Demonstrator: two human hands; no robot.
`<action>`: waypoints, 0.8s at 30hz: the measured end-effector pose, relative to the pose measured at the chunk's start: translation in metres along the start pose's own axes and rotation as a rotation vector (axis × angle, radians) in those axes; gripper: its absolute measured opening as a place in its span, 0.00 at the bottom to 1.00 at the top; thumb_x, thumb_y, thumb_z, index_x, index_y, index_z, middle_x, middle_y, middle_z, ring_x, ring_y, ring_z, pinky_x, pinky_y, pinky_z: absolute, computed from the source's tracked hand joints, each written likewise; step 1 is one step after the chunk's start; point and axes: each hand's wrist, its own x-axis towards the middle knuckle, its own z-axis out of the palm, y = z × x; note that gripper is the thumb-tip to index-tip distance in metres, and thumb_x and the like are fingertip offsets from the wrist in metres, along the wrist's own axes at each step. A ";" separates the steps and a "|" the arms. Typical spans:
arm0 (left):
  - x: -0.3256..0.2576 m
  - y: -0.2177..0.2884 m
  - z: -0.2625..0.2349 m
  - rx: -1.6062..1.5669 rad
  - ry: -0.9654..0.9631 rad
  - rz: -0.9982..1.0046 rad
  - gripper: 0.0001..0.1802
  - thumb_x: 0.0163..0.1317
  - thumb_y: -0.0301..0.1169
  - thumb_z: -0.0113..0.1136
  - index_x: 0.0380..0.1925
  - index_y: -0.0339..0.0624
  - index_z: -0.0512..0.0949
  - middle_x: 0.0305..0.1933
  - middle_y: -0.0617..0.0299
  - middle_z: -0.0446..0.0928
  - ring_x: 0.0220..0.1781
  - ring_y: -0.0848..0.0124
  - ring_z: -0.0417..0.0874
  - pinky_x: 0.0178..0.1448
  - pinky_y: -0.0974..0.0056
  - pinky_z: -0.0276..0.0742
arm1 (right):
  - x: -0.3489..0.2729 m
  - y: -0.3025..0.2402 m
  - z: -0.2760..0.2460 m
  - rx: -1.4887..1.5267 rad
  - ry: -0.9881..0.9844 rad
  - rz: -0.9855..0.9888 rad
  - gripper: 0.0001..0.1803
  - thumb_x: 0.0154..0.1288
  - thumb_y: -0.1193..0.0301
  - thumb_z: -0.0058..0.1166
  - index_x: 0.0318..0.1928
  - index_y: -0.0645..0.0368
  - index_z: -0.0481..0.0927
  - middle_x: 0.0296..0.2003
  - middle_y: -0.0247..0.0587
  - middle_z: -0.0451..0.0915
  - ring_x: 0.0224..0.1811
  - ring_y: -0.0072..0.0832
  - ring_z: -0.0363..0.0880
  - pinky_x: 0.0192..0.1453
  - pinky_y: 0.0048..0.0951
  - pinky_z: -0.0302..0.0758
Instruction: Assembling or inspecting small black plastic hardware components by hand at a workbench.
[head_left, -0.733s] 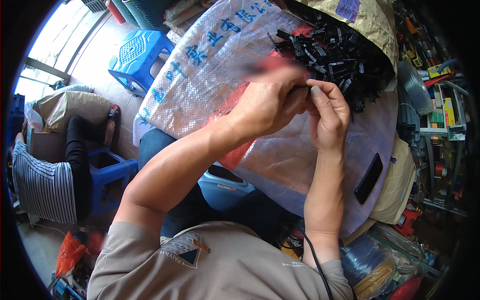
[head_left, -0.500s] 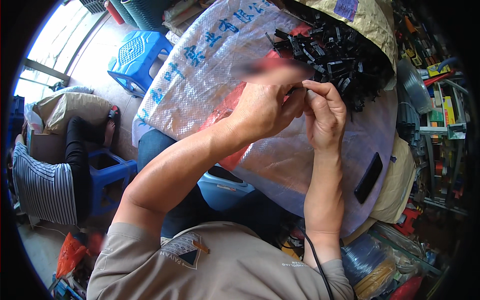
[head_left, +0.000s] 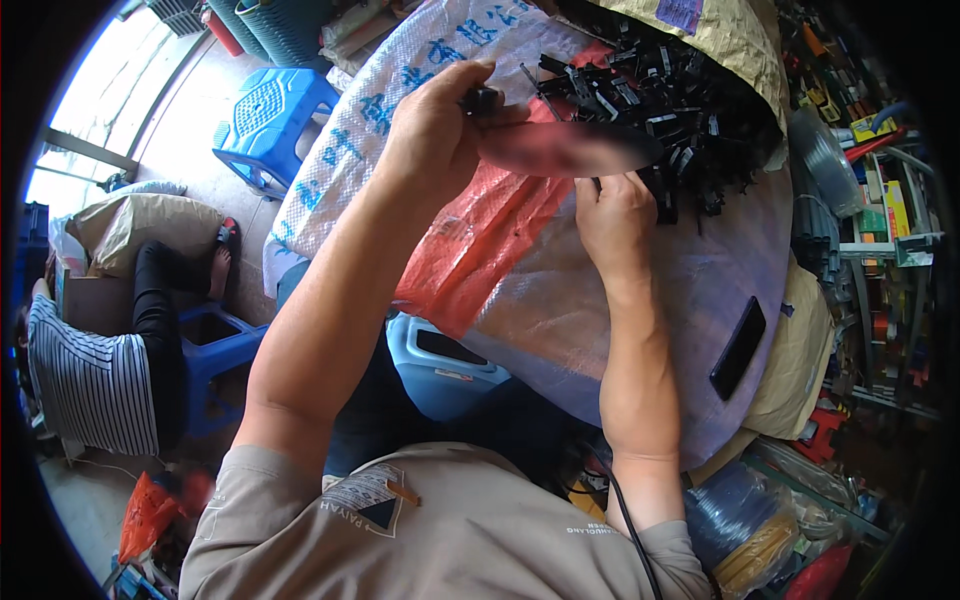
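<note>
The large woven sack (head_left: 335,215) looks like plastic weave, finely gridded and faintly shiny, its red band (head_left: 465,270) creased and glossy. The heaped black parts (head_left: 682,158) look like hard plastic, glinting along smooth faces. The upper-left blue stool (head_left: 265,108) is plastic with a patterned seat. The phone (head_left: 738,350) is smooth; the T-shirt (head_left: 480,520) is matt cloth; the orange bag (head_left: 146,515) is crinkled plastic film.
</note>
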 end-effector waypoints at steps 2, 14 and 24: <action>-0.001 0.002 0.002 -0.009 0.011 -0.037 0.09 0.66 0.31 0.54 0.38 0.35 0.73 0.30 0.54 0.77 0.27 0.66 0.80 0.32 0.63 0.77 | 0.000 0.001 0.001 0.025 0.002 -0.020 0.17 0.58 0.81 0.52 0.49 0.62 0.78 0.45 0.50 0.79 0.46 0.42 0.80 0.48 0.34 0.76; -0.019 -0.010 0.001 1.095 -0.523 0.351 0.26 0.57 0.40 0.68 0.55 0.42 0.76 0.40 0.61 0.81 0.33 0.77 0.78 0.35 0.69 0.73 | 0.003 -0.007 -0.037 0.963 0.044 0.590 0.10 0.72 0.67 0.43 0.44 0.56 0.77 0.27 0.26 0.73 0.22 0.11 0.67 0.24 0.12 0.63; -0.025 -0.037 0.012 1.150 -0.648 0.808 0.12 0.60 0.25 0.61 0.44 0.35 0.76 0.37 0.51 0.79 0.36 0.57 0.82 0.41 0.61 0.78 | 0.004 -0.015 -0.040 1.048 -0.020 0.518 0.12 0.74 0.64 0.42 0.45 0.60 0.74 0.22 0.30 0.73 0.15 0.14 0.63 0.20 0.17 0.61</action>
